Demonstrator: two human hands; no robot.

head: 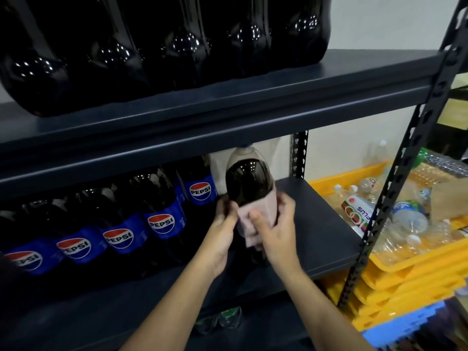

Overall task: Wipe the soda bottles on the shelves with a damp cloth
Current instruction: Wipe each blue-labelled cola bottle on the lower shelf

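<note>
A large dark soda bottle (pixel 249 178) stands near the right end of the middle shelf (pixel 321 224). A pale pink cloth (pixel 249 219) is wrapped around its middle, over the label. My left hand (pixel 222 224) grips the bottle's left side. My right hand (pixel 274 229) holds the cloth against the bottle, fingers curled around the right side and thumb on the front. To the left, several Pepsi bottles (pixel 162 219) with blue labels stand in a row on the same shelf.
The upper shelf (pixel 228 107) carries several dark bottle bases (pixel 152 51). A black perforated upright (pixel 415 138) frames the right side. Beyond it, stacked yellow crates (pixel 405 272) hold clear plastic bottles. Green bottle caps (pixel 229 316) show on the shelf below.
</note>
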